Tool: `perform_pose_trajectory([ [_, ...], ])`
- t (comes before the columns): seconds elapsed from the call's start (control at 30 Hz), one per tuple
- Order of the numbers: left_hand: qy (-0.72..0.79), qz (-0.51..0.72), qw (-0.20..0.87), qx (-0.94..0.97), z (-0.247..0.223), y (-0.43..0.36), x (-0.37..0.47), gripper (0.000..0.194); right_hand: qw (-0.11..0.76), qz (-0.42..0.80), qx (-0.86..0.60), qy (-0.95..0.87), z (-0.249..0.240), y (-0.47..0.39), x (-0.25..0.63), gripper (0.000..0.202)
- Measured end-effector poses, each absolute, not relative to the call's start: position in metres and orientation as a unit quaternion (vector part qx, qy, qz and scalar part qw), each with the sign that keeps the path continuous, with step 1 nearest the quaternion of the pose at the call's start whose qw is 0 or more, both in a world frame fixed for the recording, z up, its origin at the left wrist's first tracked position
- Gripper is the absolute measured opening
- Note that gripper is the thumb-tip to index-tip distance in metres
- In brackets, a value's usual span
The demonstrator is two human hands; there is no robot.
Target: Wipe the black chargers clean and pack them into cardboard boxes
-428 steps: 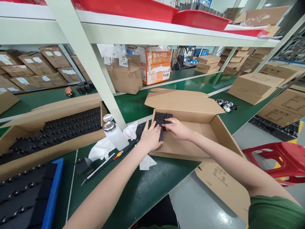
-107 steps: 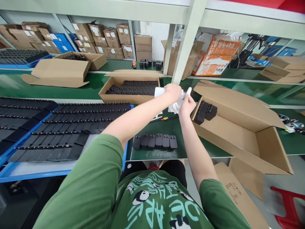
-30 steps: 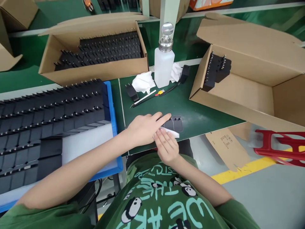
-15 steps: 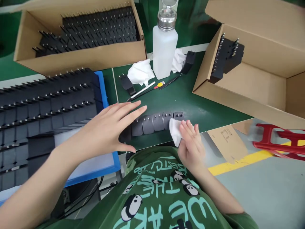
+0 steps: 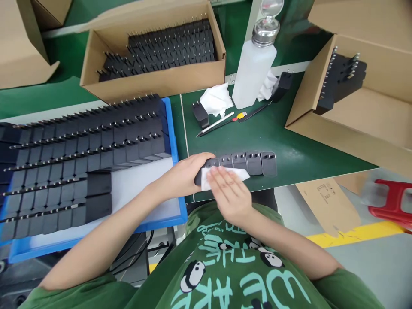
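A short row of black plug-in power adapters (image 5: 254, 164) lies on the green table, pins up. My left hand (image 5: 183, 175) is closed round the left end of this row. With fingers flat, my right hand (image 5: 232, 195) presses a folded white wipe (image 5: 240, 173) against the near sides of the left adapters. The wipe and my fingers cover part of those adapters. Left of my hands, a blue-rimmed tray (image 5: 176, 171) carries rows of similar adapters (image 5: 96, 148).
Behind stand a carton (image 5: 154, 83) full of adapters and a white pump bottle (image 5: 254, 71). A crumpled wipe (image 5: 216, 99), a pen-like stick (image 5: 219, 123), a cable with a yellow plug (image 5: 240, 116) and two loose adapters (image 5: 200, 114) lie nearby. An open carton (image 5: 350, 133) holding a few adapters is right.
My left hand has gone from spread above the row to closed on its left end. The wipe in my right hand has moved from the row's right end to its left. The view has shifted left.
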State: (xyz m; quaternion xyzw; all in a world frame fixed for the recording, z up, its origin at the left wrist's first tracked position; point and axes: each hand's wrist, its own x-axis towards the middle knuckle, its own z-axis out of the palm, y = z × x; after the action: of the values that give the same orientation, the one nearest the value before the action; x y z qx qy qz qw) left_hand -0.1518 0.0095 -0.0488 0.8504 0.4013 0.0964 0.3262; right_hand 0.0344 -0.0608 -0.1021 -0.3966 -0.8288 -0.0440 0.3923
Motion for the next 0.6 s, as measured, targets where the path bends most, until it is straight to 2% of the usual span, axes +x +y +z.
perform_pose_trajectory([
  [0.1,0.406,0.091,0.346,0.841,-0.053,0.009,-0.156,0.063,0.415,-0.031,-0.351,-0.839,-0.097,-0.062,0.018,0.031],
  [0.13,0.411,0.088,0.352,0.837,-0.053,0.009,-0.157,0.068,0.425,0.008,-0.333,-0.842,-0.093,-0.063,0.018,0.033],
  [0.17,0.414,0.086,0.356,0.833,-0.054,0.009,-0.158,0.073,0.436,0.083,-0.311,-0.84,-0.087,-0.064,0.022,0.036],
  [0.23,0.412,0.085,0.354,0.835,-0.051,0.009,-0.161,0.097,0.446,0.306,-0.281,-0.792,-0.07,-0.069,0.04,0.04],
  [0.3,0.403,0.085,0.317,0.854,-0.045,0.009,-0.162,0.119,0.453,0.511,-0.309,-0.662,-0.054,-0.076,0.068,0.039],
  [0.33,0.398,0.082,0.286,0.868,-0.04,0.01,-0.161,0.121,0.478,0.553,-0.358,-0.581,-0.048,-0.079,0.084,0.036],
  [0.4,0.388,0.076,0.217,0.892,-0.029,0.01,-0.153,0.113,0.58,0.512,-0.479,-0.415,-0.043,-0.084,0.115,0.028],
  [0.47,0.375,0.07,0.167,0.909,-0.02,0.011,-0.136,0.102,0.673,0.397,-0.553,-0.29,-0.046,-0.086,0.138,0.023],
  [0.53,0.352,0.053,0.14,0.924,-0.013,0.015,-0.111,0.096,0.7,0.338,-0.58,-0.242,-0.056,-0.088,0.148,0.024],
  [0.6,0.335,0.017,0.126,0.934,-0.012,0.02,-0.082,0.096,0.693,0.348,-0.581,-0.246,-0.07,-0.088,0.148,0.024],
])
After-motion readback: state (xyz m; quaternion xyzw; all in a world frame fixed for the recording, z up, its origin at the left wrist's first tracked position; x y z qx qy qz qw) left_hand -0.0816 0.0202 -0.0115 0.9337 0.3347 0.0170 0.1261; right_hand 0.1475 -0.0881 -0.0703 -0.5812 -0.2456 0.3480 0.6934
